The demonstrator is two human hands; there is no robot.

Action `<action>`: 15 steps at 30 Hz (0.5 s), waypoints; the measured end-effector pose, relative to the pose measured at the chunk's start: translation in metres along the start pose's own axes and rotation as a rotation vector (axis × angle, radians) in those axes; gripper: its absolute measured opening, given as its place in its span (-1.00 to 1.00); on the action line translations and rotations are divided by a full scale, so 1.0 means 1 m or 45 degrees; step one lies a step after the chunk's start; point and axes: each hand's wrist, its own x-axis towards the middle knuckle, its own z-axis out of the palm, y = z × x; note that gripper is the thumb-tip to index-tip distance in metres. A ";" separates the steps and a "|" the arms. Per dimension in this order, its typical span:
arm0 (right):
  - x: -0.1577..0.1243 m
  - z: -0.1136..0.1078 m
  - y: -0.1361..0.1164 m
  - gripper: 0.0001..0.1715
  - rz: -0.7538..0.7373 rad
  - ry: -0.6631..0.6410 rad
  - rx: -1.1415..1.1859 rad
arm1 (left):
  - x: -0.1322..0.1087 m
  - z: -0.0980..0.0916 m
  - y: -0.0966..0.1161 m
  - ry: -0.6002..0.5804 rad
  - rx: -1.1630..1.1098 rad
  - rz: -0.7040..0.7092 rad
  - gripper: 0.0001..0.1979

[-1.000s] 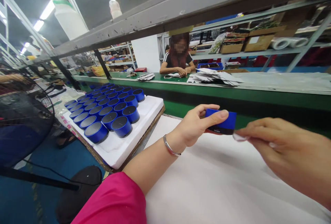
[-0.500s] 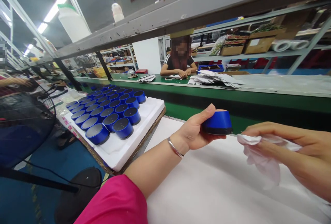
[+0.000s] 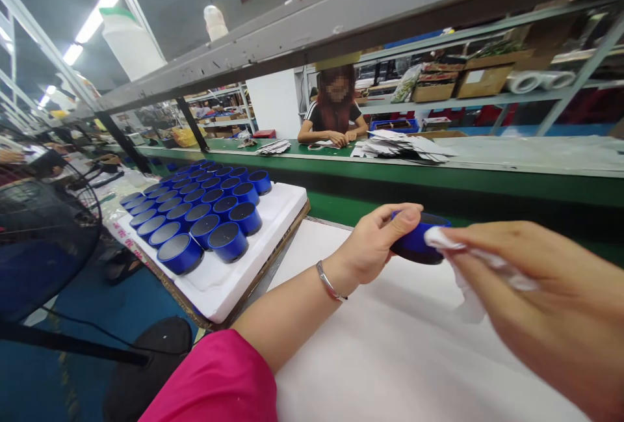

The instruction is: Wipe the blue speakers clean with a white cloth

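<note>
White bench (image 3: 400, 357): left hand (image 3: 368, 246) grips blue cylinder (image 3: 414, 246) (lettering unreadable).

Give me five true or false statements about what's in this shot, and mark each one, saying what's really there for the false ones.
1. The left hand grips a blue cylinder. True.
2. The right hand is empty. False: it pinches a white cloth against the cylinder.
3. The silver bangle is on the right wrist. False: it is on the left wrist.
4. More blue cylinders stand in rows on a white foam tray. True.
5. The co-worker across the green work bench wears a pink top. False: the top is dark with white sleeve stripes.
</note>
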 end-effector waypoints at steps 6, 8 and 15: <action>-0.023 0.042 -0.002 -0.52 -0.292 -0.616 -0.095 | 0.001 0.003 0.019 -0.041 -0.144 -0.242 -0.43; -0.018 0.037 0.001 -0.58 -0.151 -0.727 -0.023 | 0.003 0.003 0.024 -0.127 -0.251 -0.373 -0.30; 0.015 -0.003 0.019 -0.49 0.339 -0.726 0.074 | 0.006 -0.001 0.023 -0.239 -0.387 -0.461 -0.49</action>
